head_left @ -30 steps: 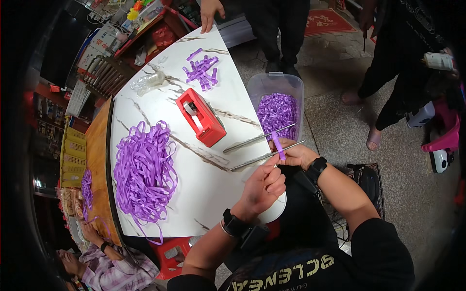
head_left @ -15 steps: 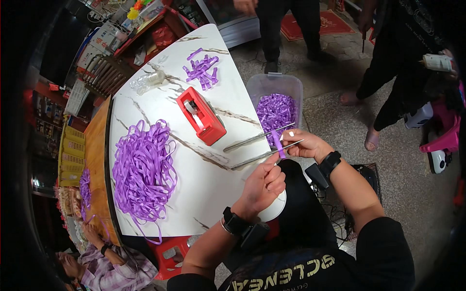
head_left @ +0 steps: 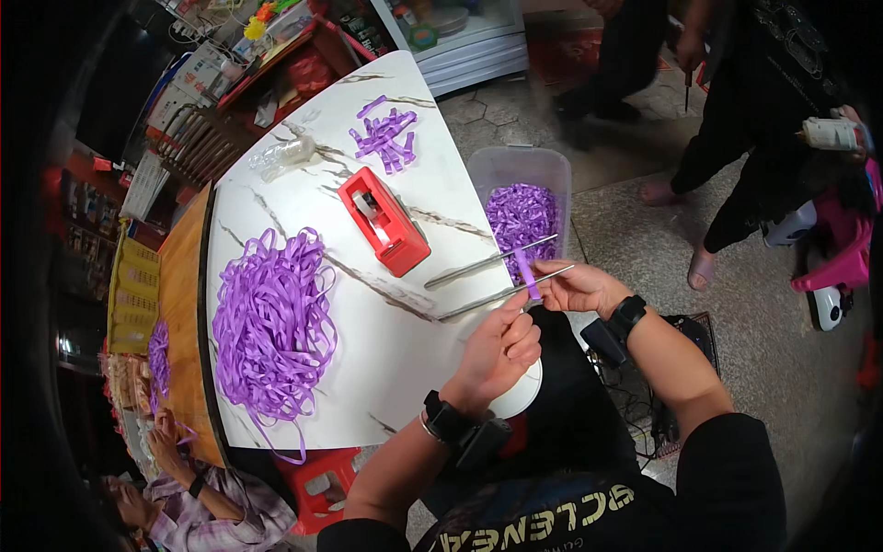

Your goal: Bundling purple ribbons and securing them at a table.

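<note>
A short band of purple ribbon [head_left: 525, 270] spans two thin metal rods [head_left: 497, 301] that jut past the right edge of the white table. My left hand [head_left: 501, 354] is closed, its thumb and forefinger pinching the ribbon's lower end beside the nearer rod. On the other side, my right hand [head_left: 589, 290] has its fingertips closed on the ribbon between the rods. Just beyond, a clear plastic bin [head_left: 564, 198] holds many purple ribbon pieces [head_left: 521, 213].
The marble-patterned table [head_left: 368, 368] carries a large heap of purple ribbon [head_left: 274, 327], a red tape dispenser [head_left: 384, 223], a small ribbon pile [head_left: 386, 138] and a clear plastic bag [head_left: 280, 156]. A seated person [head_left: 216, 506] works at the left; others stand at the upper right.
My right hand has shifted slightly, its fingertips now closer round the ribbon; my left hand stays put. A standing person has stepped right, uncovering a glass-fronted cabinet. The seated person's hand has moved.
</note>
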Tool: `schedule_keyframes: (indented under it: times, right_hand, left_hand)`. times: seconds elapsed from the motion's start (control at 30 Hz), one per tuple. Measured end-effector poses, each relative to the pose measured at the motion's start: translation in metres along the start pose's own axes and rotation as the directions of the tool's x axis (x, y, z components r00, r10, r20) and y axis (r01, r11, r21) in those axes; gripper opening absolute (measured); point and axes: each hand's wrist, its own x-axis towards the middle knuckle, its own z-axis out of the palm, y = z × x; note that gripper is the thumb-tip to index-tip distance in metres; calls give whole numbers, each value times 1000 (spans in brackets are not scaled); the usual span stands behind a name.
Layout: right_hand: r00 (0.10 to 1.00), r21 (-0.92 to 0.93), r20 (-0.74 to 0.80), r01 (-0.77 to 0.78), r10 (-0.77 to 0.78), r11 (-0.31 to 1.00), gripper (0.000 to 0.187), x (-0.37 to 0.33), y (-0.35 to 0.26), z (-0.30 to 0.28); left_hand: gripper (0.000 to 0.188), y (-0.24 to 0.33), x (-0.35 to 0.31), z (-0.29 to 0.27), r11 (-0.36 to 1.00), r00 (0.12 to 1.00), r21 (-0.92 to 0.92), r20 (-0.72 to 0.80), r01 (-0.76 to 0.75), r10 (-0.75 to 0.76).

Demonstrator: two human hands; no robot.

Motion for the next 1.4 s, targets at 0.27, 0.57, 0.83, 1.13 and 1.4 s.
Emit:
schedule_keyframes:
  times: [0.27, 0.57, 0.83, 1.13, 1.4]
  right_hand:
    - [994, -90, 20, 105, -104, 990, 14, 2, 0, 6]
    - [982, -399, -121, 86, -145, 913, 10, 1, -16, 18]
    - [968, -493, -179, 64, -173, 868, 12, -3, -22, 22]
    - [963, -549, -219, 10, -156, 835, 13, -8, -35, 29]
    - [968, -563, -199, 17, -155, 826, 16, -32, -44, 50]
  left_hand:
    - [39, 0, 0, 1, 1000, 1000, -7, -10, 5, -5]
    - [40, 1, 0, 1, 1000, 1000, -8, -12, 2, -2]
    - [39, 1, -1, 1, 999, 1000, -31, 6, 14, -14]
    - [37, 1, 0, 1, 1000, 1000, -1, -14, 4, -4]
    - [35, 1, 0, -1, 1000, 1000, -21, 3, 1, -1]
